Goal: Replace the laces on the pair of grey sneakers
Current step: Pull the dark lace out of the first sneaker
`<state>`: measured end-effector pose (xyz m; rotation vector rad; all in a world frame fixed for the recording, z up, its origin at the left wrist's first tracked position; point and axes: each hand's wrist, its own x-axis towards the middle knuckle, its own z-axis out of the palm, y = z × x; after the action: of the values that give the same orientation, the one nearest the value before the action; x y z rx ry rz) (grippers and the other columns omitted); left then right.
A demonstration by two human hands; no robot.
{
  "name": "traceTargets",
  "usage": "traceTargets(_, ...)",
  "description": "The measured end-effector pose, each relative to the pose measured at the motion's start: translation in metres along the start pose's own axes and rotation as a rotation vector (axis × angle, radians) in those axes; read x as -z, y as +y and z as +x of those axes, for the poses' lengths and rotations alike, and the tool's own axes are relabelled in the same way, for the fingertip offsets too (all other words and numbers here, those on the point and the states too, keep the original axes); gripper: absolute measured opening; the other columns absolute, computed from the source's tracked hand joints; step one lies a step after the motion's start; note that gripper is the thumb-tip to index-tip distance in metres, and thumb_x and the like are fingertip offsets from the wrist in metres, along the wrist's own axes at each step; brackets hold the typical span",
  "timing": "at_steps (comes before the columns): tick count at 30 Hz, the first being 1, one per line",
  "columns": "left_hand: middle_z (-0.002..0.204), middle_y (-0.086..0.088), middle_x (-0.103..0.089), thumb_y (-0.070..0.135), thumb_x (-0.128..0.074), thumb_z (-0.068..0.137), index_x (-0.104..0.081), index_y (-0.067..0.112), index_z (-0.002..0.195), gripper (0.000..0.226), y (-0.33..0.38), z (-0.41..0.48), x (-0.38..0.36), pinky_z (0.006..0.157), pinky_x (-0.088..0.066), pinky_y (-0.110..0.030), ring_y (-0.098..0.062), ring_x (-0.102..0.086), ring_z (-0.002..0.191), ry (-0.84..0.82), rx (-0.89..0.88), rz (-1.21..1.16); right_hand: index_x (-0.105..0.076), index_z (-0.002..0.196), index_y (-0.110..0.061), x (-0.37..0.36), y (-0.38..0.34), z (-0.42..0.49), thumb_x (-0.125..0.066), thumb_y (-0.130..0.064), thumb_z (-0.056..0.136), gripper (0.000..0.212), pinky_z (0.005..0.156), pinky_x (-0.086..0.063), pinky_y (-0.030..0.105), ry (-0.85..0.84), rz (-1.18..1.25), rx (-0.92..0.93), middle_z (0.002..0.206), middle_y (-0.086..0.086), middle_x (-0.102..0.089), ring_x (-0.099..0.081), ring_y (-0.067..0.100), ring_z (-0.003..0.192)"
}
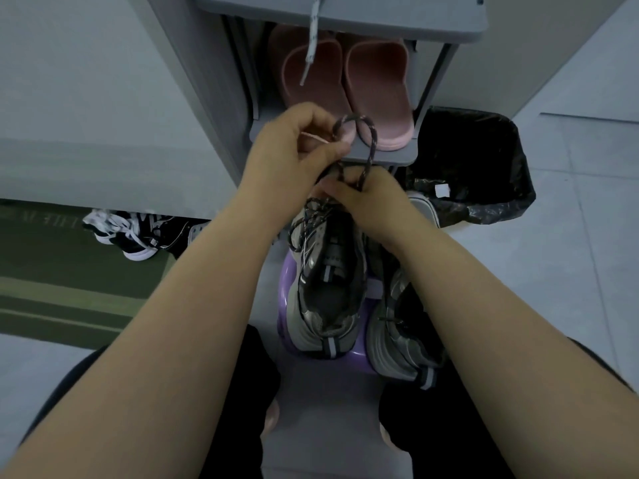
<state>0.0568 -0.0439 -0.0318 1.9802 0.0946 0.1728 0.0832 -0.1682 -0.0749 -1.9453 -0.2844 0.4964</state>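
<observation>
Above the far end of the first grey sneaker (328,281), which stood on a purple stool (288,281), my left hand (297,146) curled its fingers round a loop of dark speckled lace (370,152). My right hand (366,198) pinched the same lace lower down, apparently where it left the shoe. The second grey sneaker (401,326) lay just beside the first. A pale lace (313,36) hung before pink slippers (377,91).

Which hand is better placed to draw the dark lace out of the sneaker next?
Probably the left hand: it grips the raised loop of the dark lace, free to pull away. The right hand pinches it low at the sneaker.
</observation>
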Motion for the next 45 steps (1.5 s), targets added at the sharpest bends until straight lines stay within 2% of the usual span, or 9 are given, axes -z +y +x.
traceTargets(3, 0.097, 0.003, -0.060, 0.010, -0.065, 0.083, -0.051, 0.012, 0.109, 0.029, -0.023, 0.002, -0.003, 0.075, -0.050, -0.011, -0.007, -0.059, 0.083, -0.123, 0.244, 0.028, -0.069, 0.086, 0.005, 0.002, -0.001, 0.003, -0.054, -0.017, 0.093, 0.027, 0.069, -0.046, 0.029, 0.112, 0.050, 0.001, 0.081, 0.026, -0.067, -0.057, 0.021, 0.071)
traceTargets(6, 0.112, -0.010, -0.064, 0.003, -0.064, 0.082, -0.056, 0.002, 0.114, 0.033, -0.042, -0.003, -0.009, 0.088, -0.048, -0.024, -0.019, -0.060, 0.102, -0.332, 0.271, 0.218, -0.072, 0.088, -0.005, 0.005, -0.008, 0.001, -0.054, -0.020, 0.093, 0.024, 0.069, -0.047, 0.015, 0.120, 0.121, -0.003, 0.076, 0.009, -0.069, -0.058, 0.005, 0.068)
traceTargets(13, 0.065, 0.005, -0.047, 0.017, -0.057, 0.089, -0.048, 0.013, 0.077, 0.015, -0.039, -0.002, -0.016, 0.055, -0.024, -0.021, -0.017, -0.046, 0.071, -0.213, 0.205, 0.477, -0.070, 0.092, -0.016, 0.007, -0.011, -0.002, -0.051, -0.019, 0.095, 0.019, 0.081, -0.050, 0.014, 0.145, 0.202, 0.073, 0.085, -0.009, -0.068, -0.063, -0.005, 0.082)
traceTargets(18, 0.069, 0.002, -0.051, 0.012, -0.034, 0.099, -0.034, 0.012, 0.092, 0.007, -0.031, -0.001, -0.021, 0.045, -0.036, -0.007, 0.000, -0.052, 0.049, -0.147, 0.222, 0.322, -0.070, 0.091, -0.015, 0.010, -0.011, 0.001, -0.050, -0.021, 0.095, 0.021, 0.096, -0.049, 0.046, 0.191, 0.384, 0.001, 0.097, 0.010, -0.070, -0.064, 0.029, 0.104)
traceTargets(24, 0.069, 0.005, -0.064, 0.014, -0.056, 0.090, -0.052, 0.021, 0.077, 0.016, -0.031, 0.003, -0.012, 0.059, -0.042, -0.005, 0.005, -0.056, 0.057, -0.128, 0.208, 0.048, -0.059, 0.078, -0.013, 0.023, -0.009, 0.007, -0.042, -0.019, 0.098, 0.027, 0.070, -0.052, 0.033, 0.344, 0.555, -0.237, 0.075, 0.007, -0.064, -0.063, 0.016, 0.066)
traceTargets(28, 0.079, 0.001, -0.062, 0.010, -0.061, 0.086, -0.065, 0.011, 0.094, 0.008, -0.039, 0.001, -0.016, 0.062, -0.038, 0.000, -0.004, -0.053, 0.068, -0.283, 0.176, 0.195, -0.061, 0.074, -0.013, 0.043, 0.002, 0.005, -0.044, -0.019, 0.096, 0.029, 0.052, -0.039, 0.023, 0.293, 0.003, -0.177, 0.056, 0.000, -0.045, -0.045, 0.003, 0.040)
traceTargets(33, 0.104, -0.002, -0.065, 0.005, -0.060, 0.085, -0.062, 0.007, 0.108, 0.023, -0.043, 0.000, -0.026, 0.068, -0.032, 0.008, -0.005, -0.056, 0.092, -0.343, 0.130, 0.293, -0.059, 0.066, -0.016, 0.037, 0.013, -0.001, -0.071, -0.038, 0.078, 0.028, 0.059, -0.042, 0.029, -0.015, -0.458, -0.242, 0.066, 0.003, -0.056, -0.055, 0.019, 0.066)
traceTargets(38, 0.111, 0.005, -0.067, 0.011, -0.053, 0.090, -0.060, 0.020, 0.109, 0.022, -0.050, 0.001, -0.032, 0.099, -0.042, -0.027, -0.010, -0.059, 0.108, -0.384, 0.152, 0.352, -0.065, 0.090, -0.008, 0.033, 0.019, 0.002, -0.064, -0.030, 0.083, 0.023, 0.081, -0.051, 0.038, -0.001, -0.518, -0.260, 0.091, 0.014, -0.065, -0.062, 0.033, 0.092)
traceTargets(45, 0.109, 0.012, -0.063, 0.020, -0.043, 0.097, -0.062, 0.024, 0.109, 0.023, -0.049, 0.002, -0.031, 0.101, -0.039, -0.038, -0.012, -0.055, 0.113, -0.407, 0.181, 0.391, -0.061, 0.095, -0.006, 0.062, -0.010, 0.000, -0.040, -0.020, 0.100, 0.026, 0.062, -0.043, 0.026, 0.441, 0.526, -0.127, 0.074, 0.012, -0.064, -0.050, 0.013, 0.063)
